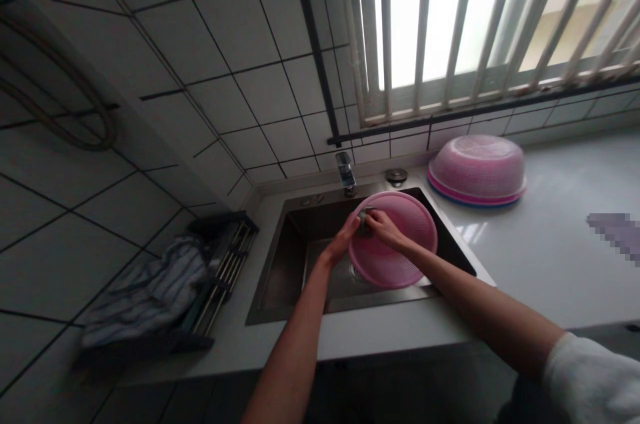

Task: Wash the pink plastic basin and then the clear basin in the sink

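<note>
A round pink plastic strainer basket (pixel 400 244) is held tilted over the steel sink (pixel 280 277). My left hand (pixel 345 237) grips the basket's left rim with curled fingers. My right hand (pixel 383 225) is closed on a small grey-green scrubbing pad (pixel 364 221) pressed against the rim at the top left. Both forearms reach in from the bottom of the view. The basket's mesh inside faces me.
A faucet (pixel 345 174) stands behind the sink. More pink baskets (pixel 477 171) lie stacked upside down on the white counter (pixel 550 251) at the right. A dish rack with a striped cloth (pixel 150 291) sits left of the sink. A barred window is above.
</note>
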Action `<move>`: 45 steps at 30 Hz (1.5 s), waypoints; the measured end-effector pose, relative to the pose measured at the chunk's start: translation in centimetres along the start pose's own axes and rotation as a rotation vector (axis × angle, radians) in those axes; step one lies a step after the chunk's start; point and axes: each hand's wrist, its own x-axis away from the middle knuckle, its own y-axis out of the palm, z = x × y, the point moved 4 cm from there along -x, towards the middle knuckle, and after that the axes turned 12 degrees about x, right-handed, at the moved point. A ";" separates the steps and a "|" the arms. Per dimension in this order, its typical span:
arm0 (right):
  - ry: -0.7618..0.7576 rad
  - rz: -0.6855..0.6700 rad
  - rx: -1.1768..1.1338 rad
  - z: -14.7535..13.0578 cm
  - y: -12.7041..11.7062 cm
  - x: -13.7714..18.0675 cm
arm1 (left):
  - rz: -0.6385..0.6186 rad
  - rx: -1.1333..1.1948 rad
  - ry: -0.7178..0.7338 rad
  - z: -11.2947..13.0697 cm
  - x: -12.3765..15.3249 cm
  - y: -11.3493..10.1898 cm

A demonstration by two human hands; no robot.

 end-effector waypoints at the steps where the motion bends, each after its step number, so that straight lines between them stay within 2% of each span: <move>1: -0.010 -0.090 0.001 -0.2 0.8 0.3 | 0.016 0.004 -0.015 -0.1 0.0 -0.1; 3: -0.010 -0.223 -0.003 -0.4 1.9 0.9 | 0.033 0.020 -0.043 -0.3 0.1 -0.2; 4: -0.002 -0.238 -0.009 -0.4 1.9 1.0 | 0.032 0.029 -0.049 -0.3 0.0 -0.2; 6: 0.013 -0.169 -0.021 -0.6 1.1 0.8 | 0.014 0.049 -0.039 0.0 0.0 0.2; 9: 0.037 0.048 -0.032 -0.6 -1.2 0.0 | -0.022 0.045 -0.006 0.6 -0.1 0.7; 11: 0.047 0.093 -0.028 -0.5 -1.9 -0.2 | -0.025 0.008 -0.011 0.9 0.1 0.8; 13: 0.033 0.012 -0.012 -0.4 -1.2 0.0 | -0.014 -0.001 -0.045 0.9 0.4 0.7; 17: -0.006 -0.342 0.044 0.3 2.5 1.4 | 0.031 0.012 -0.051 0.8 0.6 0.0; 19: -0.019 -0.434 0.075 0.7 3.6 1.9 | 0.040 -0.006 -0.041 0.7 0.5 -0.2; 21: -0.043 -0.340 0.100 0.9 3.3 1.4 | 0.025 -0.004 -0.044 0.5 0.3 -0.2; 24: -0.042 0.021 0.128 0.8 0.3 0.0 | -0.001 0.021 -0.039 0.4 0.0 0.1; 26: -0.023 0.164 0.145 0.7 -1.3 -0.6 | -0.010 0.049 -0.048 0.2 -0.1 0.4; 28: -0.025 0.129 0.150 0.7 -1.4 -0.6 | -0.019 0.062 -0.059 0.1 -0.1 0.5; 29: -0.037 0.049 0.148 0.8 -0.8 -0.4 | -0.015 0.055 -0.054 0.1 -0.1 0.5; 32: -0.054 -0.304 0.140 1.0 2.3 0.9 | 0.019 -0.002 -0.015 0.3 0.0 -0.1; 33: -0.057 -0.389 0.150 1.1 3.0 1.4 | 0.031 -0.018 -0.005 0.3 0.0 -0.2; 34: -0.063 -0.417 0.168 1.2 3.3 1.6 | 0.039 -0.030 0.002 0.3 0.0 -0.3; 35: -0.070 -0.379 0.193 1.2 3.1 1.5 | 0.039 -0.038 0.004 0.3 0.0 -0.3; 38: -0.062 -0.030 0.275 1.2 0.2 0.3 | 0.005 -0.046 0.006 0.3 -0.1 0.2; 40: -0.026 0.108 0.289 1.3 -1.6 -0.4 | -0.017 -0.047 0.015 0.3 -0.2 0.6; 42: -0.018 0.091 0.261 1.4 -1.8 -0.6 | -0.025 -0.056 0.028 0.3 -0.2 0.7; 45: -0.040 -0.126 0.183 1.7 0.4 0.2 | -0.022 -0.079 0.044 0.3 -0.2 0.3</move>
